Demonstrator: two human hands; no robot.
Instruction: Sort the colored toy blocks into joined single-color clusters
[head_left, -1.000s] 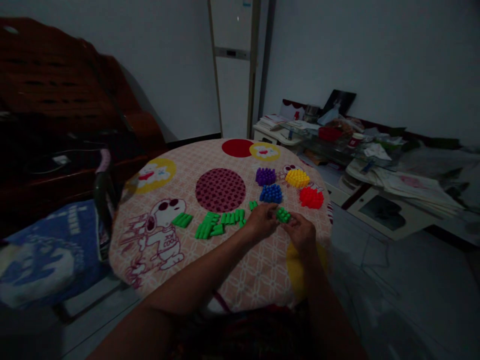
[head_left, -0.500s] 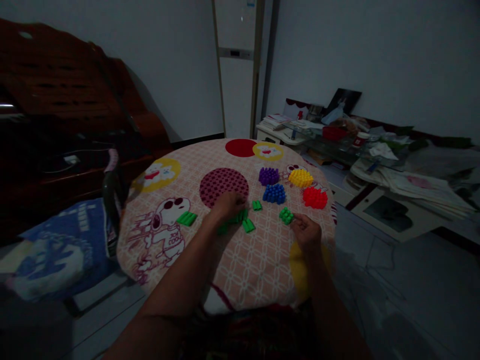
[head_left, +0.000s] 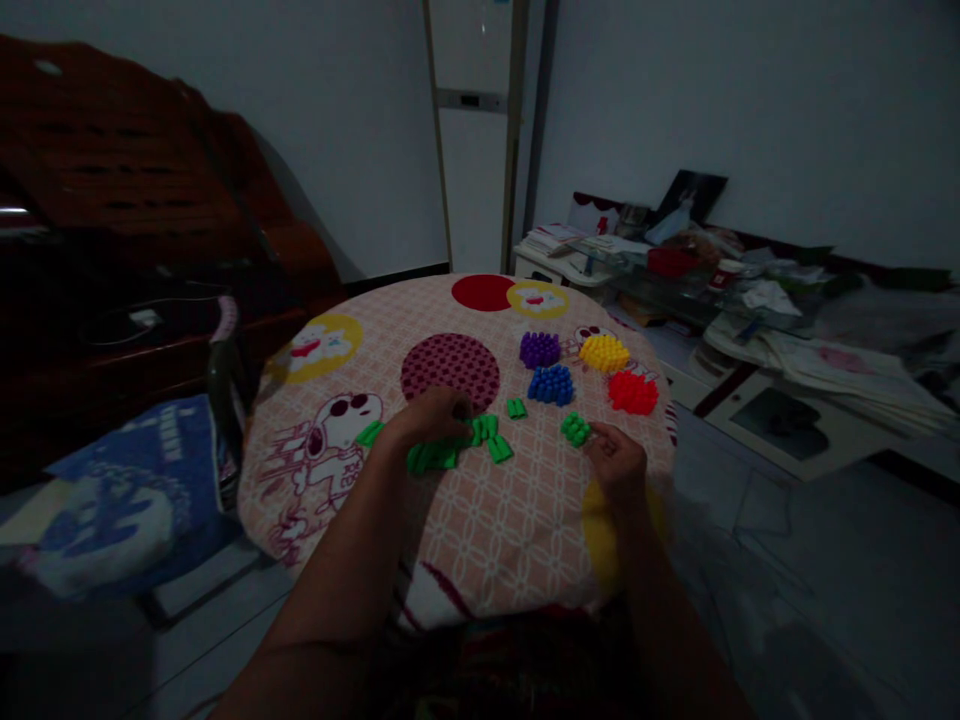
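Note:
My left hand reaches down over the green toy blocks on the left-middle of the table. Its fingers are curled together, and whatever they may hold is hidden. Other loose green blocks lie just right of it, and one small green block lies apart. My right hand is closed in a pinch at the right edge of a small green block cluster, which sits at table level. Beyond it stand studded block groups: blue, purple, yellow and red.
A patterned cloth covers the round table. To the right, a cluttered glass-topped cabinet holds papers and bags. A wooden bench and a chair with a blue cloth are at the left. A tall white cabinet unit stands behind.
My left hand has shifted a little left and uncovered more green blocks. The right hand stays at the green block cluster. The view has tilted slightly.

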